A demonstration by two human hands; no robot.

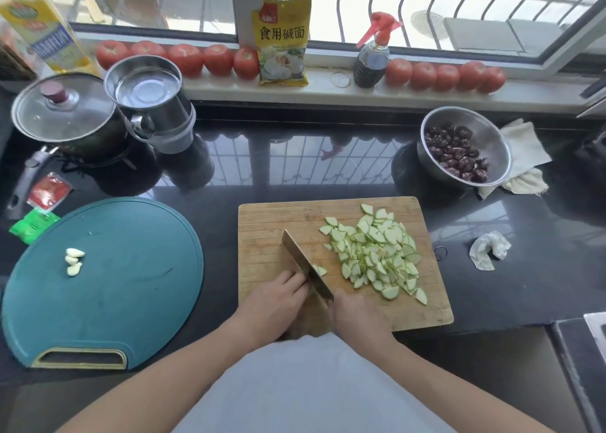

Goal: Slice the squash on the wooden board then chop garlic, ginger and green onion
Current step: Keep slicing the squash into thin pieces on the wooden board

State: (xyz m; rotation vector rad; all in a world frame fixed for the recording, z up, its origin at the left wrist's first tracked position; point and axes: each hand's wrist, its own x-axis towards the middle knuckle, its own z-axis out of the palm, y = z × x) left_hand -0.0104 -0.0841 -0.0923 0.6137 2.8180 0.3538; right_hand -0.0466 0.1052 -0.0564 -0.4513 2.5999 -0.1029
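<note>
A heap of thin pale-green squash slices [377,252] covers the right half of the wooden board [262,236]. My right hand [357,318] grips the handle of a cleaver [301,262], whose blade lies across the board's left-middle. A last small squash piece [319,270] lies against the right side of the blade. My left hand [275,298] rests on the board left of the blade, fingertips at the blade; whether it holds any squash is hidden. Three peeled garlic cloves [73,262] lie on the round teal board [131,285] at the left.
On the dark counter behind stand a lidded pot [62,111], a steel pitcher [151,101] and a steel bowl of dried dates [465,147] on a cloth. A crumpled tissue [488,250] lies right of the board. Tomatoes [183,58], a yellow packet and a spray bottle line the sill.
</note>
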